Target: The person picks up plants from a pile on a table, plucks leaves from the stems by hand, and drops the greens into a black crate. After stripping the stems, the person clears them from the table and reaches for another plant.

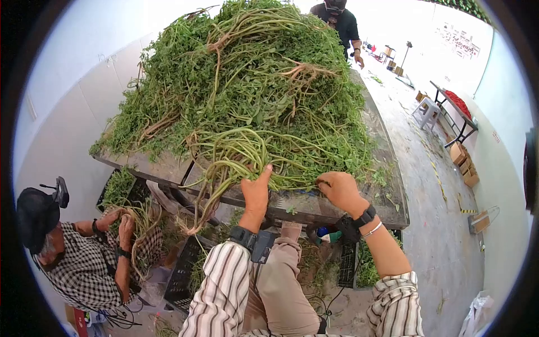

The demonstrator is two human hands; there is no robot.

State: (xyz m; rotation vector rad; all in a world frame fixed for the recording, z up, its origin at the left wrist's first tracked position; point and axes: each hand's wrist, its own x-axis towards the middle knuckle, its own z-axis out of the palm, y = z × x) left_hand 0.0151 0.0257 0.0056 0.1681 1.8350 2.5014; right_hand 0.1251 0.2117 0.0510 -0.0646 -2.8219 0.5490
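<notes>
A large heap of leafy green plants (247, 84) with long pale stems and brown roots covers the table (387, 146). Near the table's front edge, my left hand (257, 188) is closed around a bundle of bent green stems (238, 151), thumb on top; the rooty ends droop over the edge to the left. To its right, my right hand (339, 191) has its fingers pinched together at the lower edge of the greens. What those fingertips hold is too small to make out.
At lower left a seated co-worker in a checked shirt (84, 264) handles stems. Another person (342, 28) stands behind the heap. Black crates (182, 275) sit below the table. A stool (426, 111) and cardboard boxes (465, 164) stand at right.
</notes>
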